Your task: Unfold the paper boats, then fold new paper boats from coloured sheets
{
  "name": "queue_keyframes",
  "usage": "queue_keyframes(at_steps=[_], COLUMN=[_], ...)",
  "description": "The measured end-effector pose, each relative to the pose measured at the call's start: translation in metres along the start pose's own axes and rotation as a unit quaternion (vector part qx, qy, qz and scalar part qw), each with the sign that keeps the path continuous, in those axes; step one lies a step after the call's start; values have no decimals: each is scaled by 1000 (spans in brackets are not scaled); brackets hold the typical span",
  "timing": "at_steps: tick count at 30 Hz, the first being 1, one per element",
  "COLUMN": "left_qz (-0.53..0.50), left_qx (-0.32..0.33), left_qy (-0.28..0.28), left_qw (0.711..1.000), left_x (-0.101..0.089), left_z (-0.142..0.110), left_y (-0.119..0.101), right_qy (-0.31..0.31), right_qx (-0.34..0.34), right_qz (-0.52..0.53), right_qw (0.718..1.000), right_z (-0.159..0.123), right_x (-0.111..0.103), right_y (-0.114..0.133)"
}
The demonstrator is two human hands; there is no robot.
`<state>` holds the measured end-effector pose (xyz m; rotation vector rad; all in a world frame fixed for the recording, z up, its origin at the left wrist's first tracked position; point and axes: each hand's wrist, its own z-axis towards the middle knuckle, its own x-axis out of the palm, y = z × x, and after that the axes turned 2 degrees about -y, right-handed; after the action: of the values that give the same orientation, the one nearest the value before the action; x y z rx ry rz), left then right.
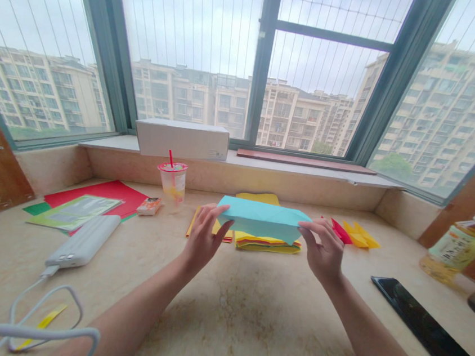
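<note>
Between my two hands a light blue sheet of paper [265, 218], creased lengthwise, is held up above the counter. My left hand [206, 234] pinches its left end between thumb and fingers. At the opposite end my right hand [324, 249] pinches the right corner the same way. Behind and below the blue paper lies a stack of yellow paper [267, 246], partly hidden by it. Orange-yellow paper with red edges [193, 224] shows just behind my left hand. Small folded yellow pieces [358, 236] and a folded red piece [341, 232] lie beyond my right hand.
Left on the counter are a white power bank [86, 241] with a cable [77, 331], red sheets [104, 193], a small box [148, 206] and a plastic cup [173, 182] with a straw. A dark phone-like slab [421, 327] and a drink bottle [459, 246] stand right. A white box [182, 140] sits on the sill.
</note>
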<state>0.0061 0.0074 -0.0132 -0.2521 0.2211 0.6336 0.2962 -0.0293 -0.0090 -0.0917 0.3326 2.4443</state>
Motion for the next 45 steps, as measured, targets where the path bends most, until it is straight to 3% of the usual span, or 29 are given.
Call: queue_keyframes(at_steps=[4,9,12,15,17,21,24,27,31,35,37,41,45], left_qz=[9,-96,-171,-235,-272,-349,-390,-405,-366,-332,-336,-369,-352], left_qx=[-57,-72,-156,-251,-296,-377,-409,-407,-391,-370,-357,-327,-268], left_qy=[-43,3,31,29,23,64,114,137,150,160,167,204,254], left_qw=[997,993,972,939,915,856,817,807,831,853,855,846,860], left_x=[-1,-2,1,3,4,6,8,11,15,16,16,15,13], left_z=[5,1,-7,-10,-8,-1,1,-1,-6,-8,-7,-8,-10], left_y=[-1,0,-1,-6,-11,-20,-23,-22,-19,-18,-20,-23,-23], right_qy=[-24,-43,-83,-59,8,141,161,160,166,160,171,212,219], right_qx=[15,82,151,231,294,435,480,465,419,298,239,194,195], right_qz=[39,82,68,74,143,286,279,243,192,111,82,70,63], right_qw=[999,992,983,968,945,842,816,836,872,934,952,955,954], right_z=[-2,-7,-5,0,4,5,2,-2,-11,-16,-16,-15,-16], right_x=[0,6,10,9,8,7,10,14,19,23,23,22,21], right_y=[1,0,-5,-7,-5,4,8,6,2,3,4,3,3])
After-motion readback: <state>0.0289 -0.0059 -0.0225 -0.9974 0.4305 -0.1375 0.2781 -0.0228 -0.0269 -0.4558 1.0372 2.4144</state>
